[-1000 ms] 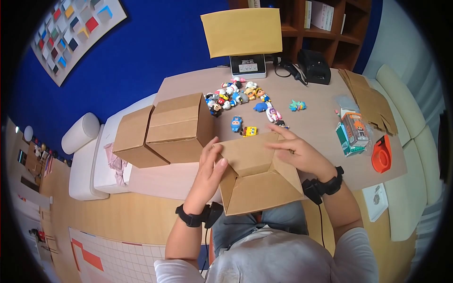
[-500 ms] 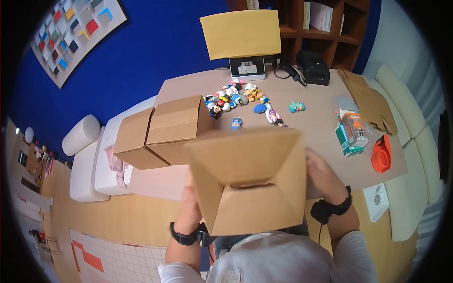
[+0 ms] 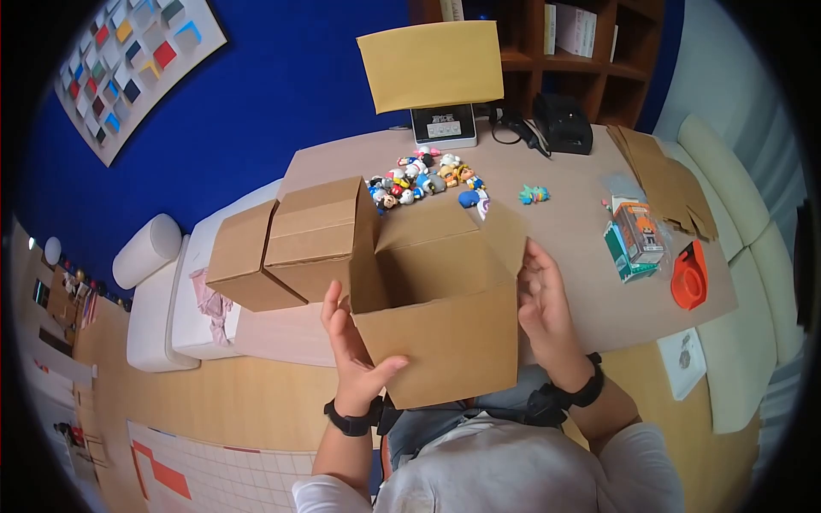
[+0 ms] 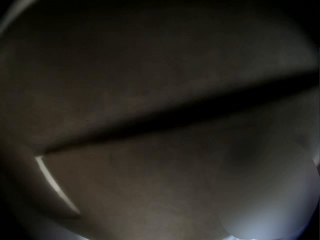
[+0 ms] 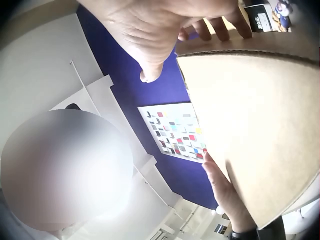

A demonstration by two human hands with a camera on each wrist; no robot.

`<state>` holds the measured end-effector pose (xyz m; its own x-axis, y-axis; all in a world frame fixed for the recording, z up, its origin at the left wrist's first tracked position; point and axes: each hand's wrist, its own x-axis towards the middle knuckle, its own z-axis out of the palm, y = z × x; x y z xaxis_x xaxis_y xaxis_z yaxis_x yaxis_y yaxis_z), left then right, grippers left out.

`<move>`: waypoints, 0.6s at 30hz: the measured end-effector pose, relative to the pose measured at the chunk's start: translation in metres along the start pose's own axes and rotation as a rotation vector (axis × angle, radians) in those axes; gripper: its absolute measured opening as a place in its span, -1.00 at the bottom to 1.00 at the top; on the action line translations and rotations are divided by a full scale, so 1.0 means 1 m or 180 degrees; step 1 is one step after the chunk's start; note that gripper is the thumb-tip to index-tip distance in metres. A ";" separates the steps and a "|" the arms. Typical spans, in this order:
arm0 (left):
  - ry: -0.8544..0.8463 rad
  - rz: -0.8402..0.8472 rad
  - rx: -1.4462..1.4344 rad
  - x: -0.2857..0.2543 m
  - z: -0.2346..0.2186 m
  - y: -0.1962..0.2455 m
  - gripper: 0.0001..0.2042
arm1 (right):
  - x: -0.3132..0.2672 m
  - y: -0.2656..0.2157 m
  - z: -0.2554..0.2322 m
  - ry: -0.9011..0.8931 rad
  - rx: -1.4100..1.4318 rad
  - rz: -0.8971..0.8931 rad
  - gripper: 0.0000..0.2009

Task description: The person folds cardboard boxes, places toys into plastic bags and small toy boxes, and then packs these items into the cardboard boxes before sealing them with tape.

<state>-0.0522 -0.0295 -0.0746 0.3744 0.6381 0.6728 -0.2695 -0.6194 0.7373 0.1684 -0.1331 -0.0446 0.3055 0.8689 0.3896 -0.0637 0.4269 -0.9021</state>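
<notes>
In the head view, an open-topped cardboard box [image 3: 440,350] is upright in front of the body, its flaps raised and its inside dark. My left hand [image 3: 357,368] holds its left near corner, thumb along the near face. At the right side, my right hand [image 3: 549,321] has its fingers against the raised flap [image 3: 505,235]. The right wrist view shows that hand's fingers [image 5: 220,29] behind the box edge and the thumb off the cardboard. Dark cardboard [image 4: 150,185] crossed by a black gap fills the left wrist view.
Two closed cardboard boxes [image 3: 312,222] stand side by side at left on the table [image 3: 590,299]. Several small figurines [image 3: 419,179] are heaped behind. To the right lie a teal figurine [image 3: 534,195], small packages [image 3: 637,235], an orange tape dispenser [image 3: 689,278] and flat cardboard [image 3: 663,179].
The box has turned from its folded bottom facing up to its open top facing up. Both hands have shifted from that folded panel to the box's sides.
</notes>
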 end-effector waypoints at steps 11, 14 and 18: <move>-0.0459 0.1117 0.2559 -0.034 -0.005 -0.017 0.04 | -0.011 0.011 0.000 0.0505 -0.1782 -0.0912 -0.25; -0.0259 0.1197 0.2996 -0.049 -0.002 -0.015 -0.06 | -0.021 0.014 -0.010 0.0325 -0.2731 -0.1393 -0.39; -0.0466 0.1378 0.3516 -0.045 0.000 -0.001 -0.43 | -0.027 0.013 -0.017 0.0378 -0.2757 -0.0986 -0.46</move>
<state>-0.0684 -0.0576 -0.1055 0.5573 0.2655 0.7867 0.4835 -0.8741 -0.0475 0.1759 -0.1554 -0.0706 0.2886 0.6956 0.6579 0.7546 0.2578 -0.6035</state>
